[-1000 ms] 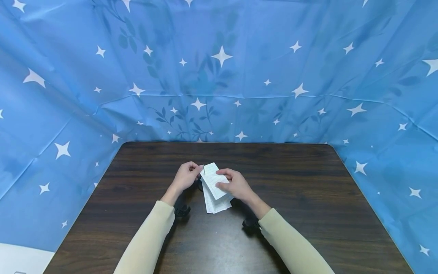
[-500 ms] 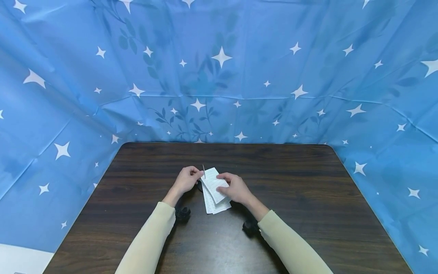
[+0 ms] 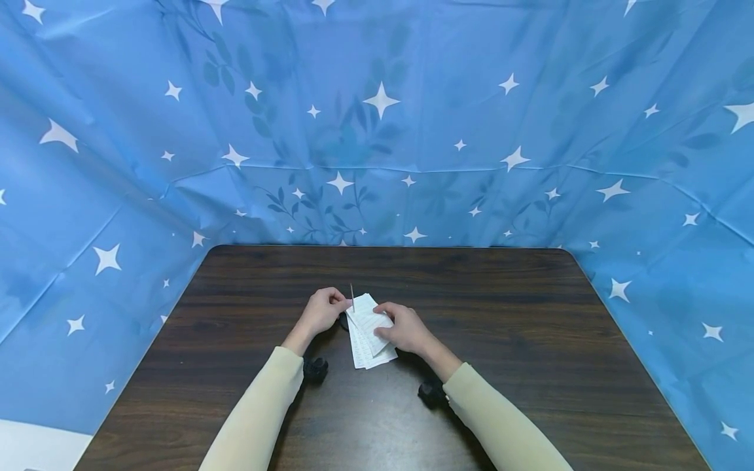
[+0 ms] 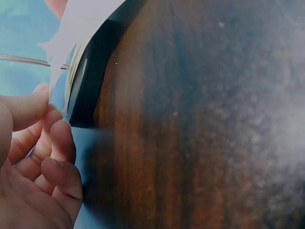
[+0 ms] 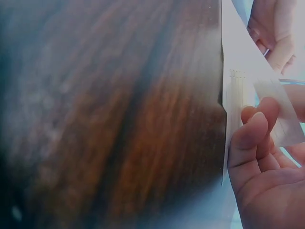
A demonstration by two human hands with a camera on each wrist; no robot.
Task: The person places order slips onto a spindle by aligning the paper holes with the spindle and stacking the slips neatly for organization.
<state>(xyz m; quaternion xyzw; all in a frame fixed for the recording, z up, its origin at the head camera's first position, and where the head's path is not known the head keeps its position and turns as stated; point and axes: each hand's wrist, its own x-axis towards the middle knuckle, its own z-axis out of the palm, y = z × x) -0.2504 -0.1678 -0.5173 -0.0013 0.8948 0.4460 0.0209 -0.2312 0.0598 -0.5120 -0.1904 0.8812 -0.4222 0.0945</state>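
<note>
Overhead, the dark wood-grain counter point(image 3: 530, 340) fills the near half of the head view, its far corners rounded and its grain running left to right. Behind it and on both sides hangs a blue backdrop point(image 3: 412, 98) printed with white stars and faint leaf sprigs, creased where the sheets meet. At the near left corner a pale patch of floor or wall point(image 3: 35, 448) shows below the cloth. No box, tray or other vessel appears on the counter.

Near the middle of the counter, slightly towards the left, both hands meet over a small stack of paper slips point(image 3: 368, 330), white and printed with fine lines, fanned a little so the lower sheets stick out towards the near side. The right hand point(image 3: 406, 327) has its grip clamped on the slips, fingers curled over the top sheet and thumb beneath, as the right wrist view shows with the paper edge point(image 5: 238, 90) pinched against the fingertips. The left hand point(image 3: 321, 313) sits just left of the slips, its grip closed on a thin metal pin point(image 3: 351, 296) that stands upright at the far left corner of the stack; in the left wrist view the pin point(image 4: 28, 60) runs as a thin line into the paper point(image 4: 78, 28). Both forearms wear cream sleeves point(image 3: 259, 405), each with a small black wrist device point(image 3: 315, 368) beneath it.
</note>
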